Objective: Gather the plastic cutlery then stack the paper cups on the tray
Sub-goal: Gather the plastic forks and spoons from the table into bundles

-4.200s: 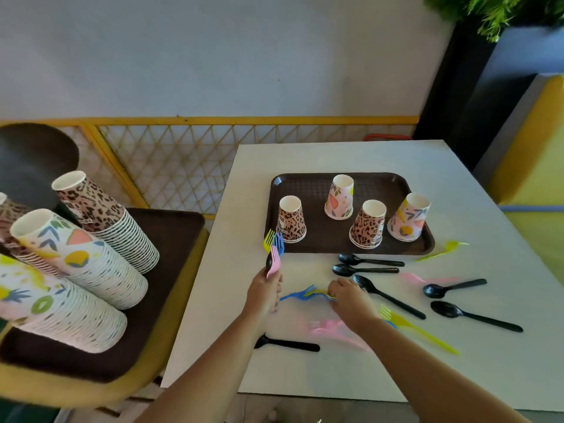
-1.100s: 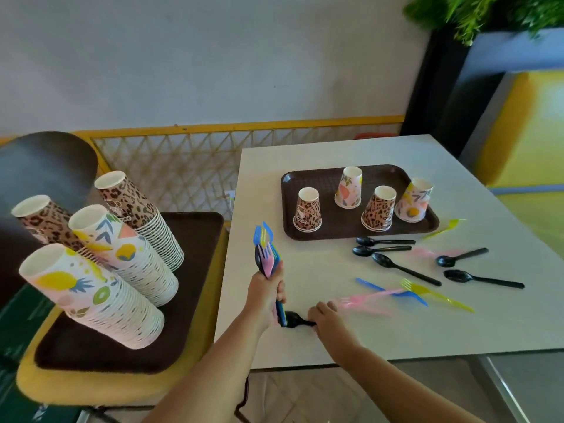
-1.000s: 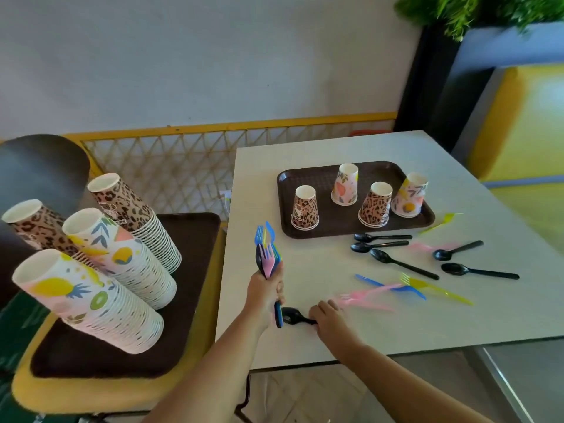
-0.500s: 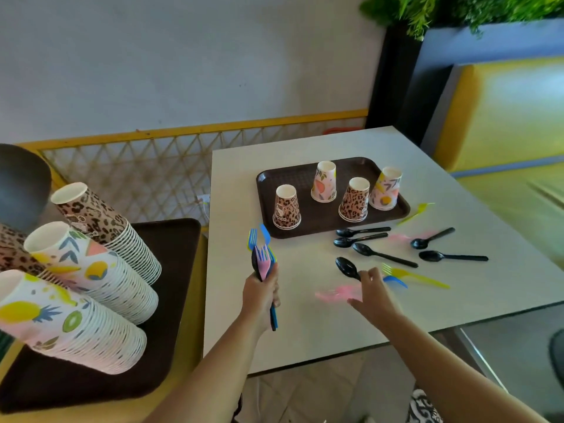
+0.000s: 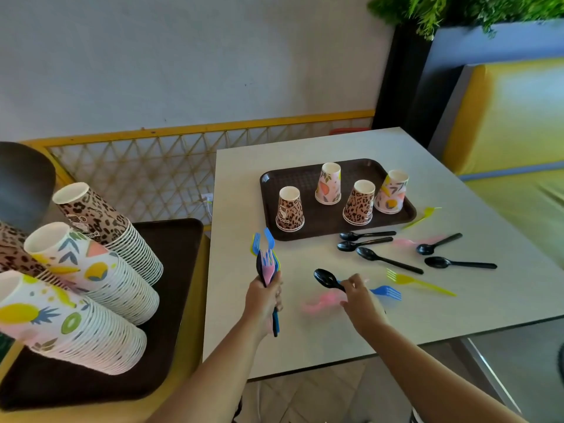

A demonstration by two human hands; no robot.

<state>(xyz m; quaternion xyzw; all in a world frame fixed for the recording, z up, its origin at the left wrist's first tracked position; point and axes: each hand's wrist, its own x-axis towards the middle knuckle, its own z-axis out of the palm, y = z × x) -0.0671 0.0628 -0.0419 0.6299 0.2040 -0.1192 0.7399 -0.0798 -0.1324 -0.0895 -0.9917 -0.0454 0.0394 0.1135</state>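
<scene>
Left hand: the left hand (image 5: 263, 296) was wrapped tight round a bunch of forks and spoons (image 5: 266, 264), heads up, so more could probably be added.
Right hand: the right hand (image 5: 357, 296) pinched a black spoon (image 5: 328, 279) by its handle, just above a pink fork (image 5: 320, 303) on the table (image 5: 320, 340).
Why: it looked ready to go into the bunch.
Left to pick up: more black spoons (image 5: 387, 260), a yellow fork (image 5: 419, 282), a blue fork (image 5: 386, 291).
Cups: four paper cups (image 5: 290, 209) stood upside down, apart, on the tray (image 5: 305, 178), not stacked yet.

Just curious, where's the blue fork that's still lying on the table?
The blue fork lies near the table's front edge, just right of the right hand, beside the yellow fork.
</scene>
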